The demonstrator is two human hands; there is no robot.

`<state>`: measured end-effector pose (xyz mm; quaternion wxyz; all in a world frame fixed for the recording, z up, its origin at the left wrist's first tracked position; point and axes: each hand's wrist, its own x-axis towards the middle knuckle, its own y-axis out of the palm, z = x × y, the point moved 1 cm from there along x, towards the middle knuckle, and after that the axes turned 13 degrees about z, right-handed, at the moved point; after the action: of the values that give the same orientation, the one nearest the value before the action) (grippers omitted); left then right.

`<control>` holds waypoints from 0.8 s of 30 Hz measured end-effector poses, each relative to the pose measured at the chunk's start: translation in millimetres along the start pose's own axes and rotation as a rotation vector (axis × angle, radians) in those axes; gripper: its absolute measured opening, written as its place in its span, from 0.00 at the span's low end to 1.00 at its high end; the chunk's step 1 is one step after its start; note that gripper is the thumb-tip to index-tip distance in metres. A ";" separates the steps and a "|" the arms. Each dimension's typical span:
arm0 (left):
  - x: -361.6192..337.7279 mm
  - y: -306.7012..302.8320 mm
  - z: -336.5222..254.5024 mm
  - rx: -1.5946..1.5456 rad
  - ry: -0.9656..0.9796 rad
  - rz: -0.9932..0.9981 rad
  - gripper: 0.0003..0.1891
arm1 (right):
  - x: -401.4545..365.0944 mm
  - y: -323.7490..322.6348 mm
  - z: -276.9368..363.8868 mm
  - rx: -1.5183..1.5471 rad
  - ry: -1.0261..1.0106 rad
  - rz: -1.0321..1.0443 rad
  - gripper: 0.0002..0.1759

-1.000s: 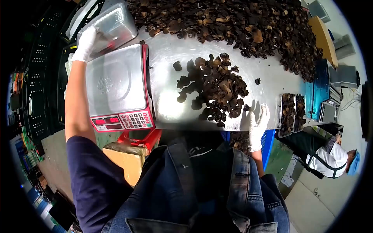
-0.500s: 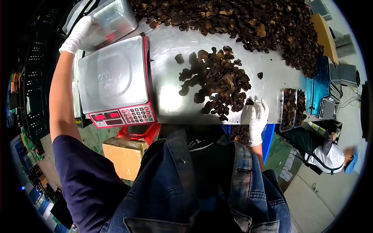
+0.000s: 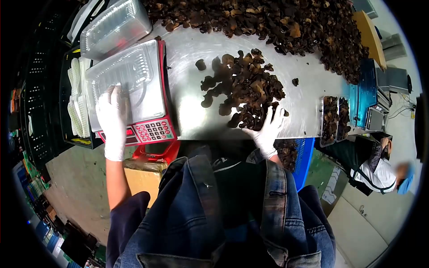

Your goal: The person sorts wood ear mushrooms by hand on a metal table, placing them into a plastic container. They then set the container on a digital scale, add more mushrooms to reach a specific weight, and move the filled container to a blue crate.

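Observation:
My left hand [image 3: 114, 111], in a white glove, is over the scale with its fingers closed on the near edge of a clear plastic tray [image 3: 132, 67]. The tray lies on the metal pan of a red digital scale [image 3: 154, 107]. On the steel table, my gloved right hand [image 3: 269, 129] has its fingers spread at the near edge of a small heap of dark wood ear mushrooms [image 3: 254, 91]. Its fingertips reach the nearest pieces.
A stack of clear trays [image 3: 116, 29] stands behind the scale. A large mound of wood ears [image 3: 268, 22] covers the table's back. Two filled trays [image 3: 330, 120] sit at the right, near a blue machine [image 3: 367, 89]. Another person [image 3: 377, 172] is at far right.
My left hand has come from the tray stack down to the scale, where a clear tray now lies. My right hand has moved left to the heap, its fingers spreading.

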<state>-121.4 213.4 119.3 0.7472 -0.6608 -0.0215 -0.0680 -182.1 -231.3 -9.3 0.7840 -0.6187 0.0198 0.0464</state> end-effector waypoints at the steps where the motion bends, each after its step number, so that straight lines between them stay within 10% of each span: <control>1: 1.7 -17.7 -28.8 -0.149 0.016 -0.084 0.28 | 6.0 -1.4 0.0 0.003 -0.002 -0.003 0.71; 5: 19.8 -19.1 -149.1 -0.735 0.322 0.268 0.38 | 31.5 -20.0 0.9 0.052 0.025 -0.005 0.74; 7: 24.1 17.6 -206.1 -0.660 0.432 0.378 0.65 | 45.1 -28.2 5.1 -0.007 -0.020 -0.018 0.76; 10: 57.5 51.1 -252.8 -0.483 0.436 0.383 0.74 | 61.3 -30.0 -0.2 0.080 -0.039 0.029 0.75; 18: 111.8 60.0 -283.3 -0.286 0.499 0.587 0.69 | 109.0 -60.1 7.0 0.142 -0.177 0.418 0.67; 24: 100.6 71.5 -285.9 -0.670 0.449 0.584 0.51 | 111.3 -23.4 -3.4 0.367 -0.282 0.152 0.46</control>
<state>-29.0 -68.7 25.2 0.4679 -0.8120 0.3488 0.0005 -69.0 -234.5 2.7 0.8726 -0.4499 -0.0352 0.1868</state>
